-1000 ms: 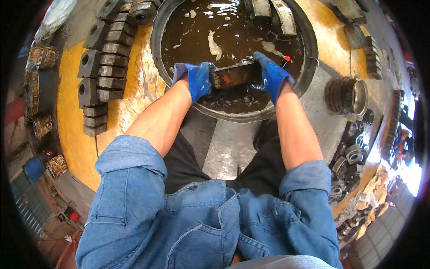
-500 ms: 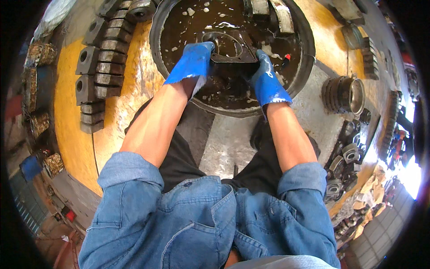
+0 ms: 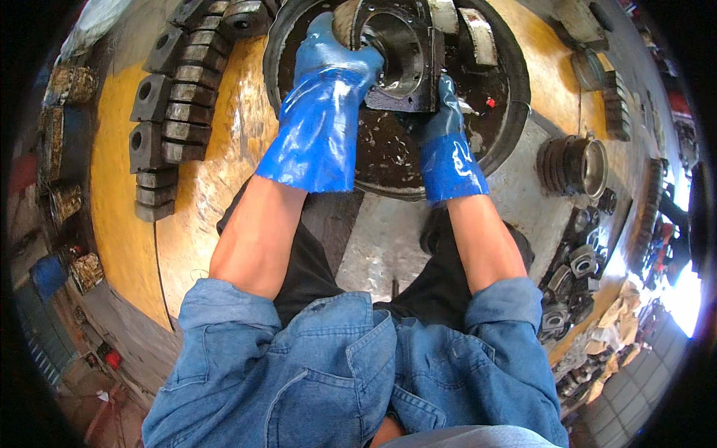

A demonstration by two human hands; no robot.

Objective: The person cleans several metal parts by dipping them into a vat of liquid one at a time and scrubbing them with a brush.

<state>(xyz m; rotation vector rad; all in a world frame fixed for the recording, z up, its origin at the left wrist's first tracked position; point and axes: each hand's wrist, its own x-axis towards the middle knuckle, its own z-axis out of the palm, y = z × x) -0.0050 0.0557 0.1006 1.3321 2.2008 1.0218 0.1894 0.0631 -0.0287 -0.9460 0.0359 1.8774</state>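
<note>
1. No packages, labels, signs or screens can be made out anywhere in this view.
2. Only bare metal parts and a dark round basin are shown on the floor.

My head camera looks steeply down over my own chest, close to my arms. Its fisheye bends the round black wash basin (image 3: 515, 112) at the top.
</note>
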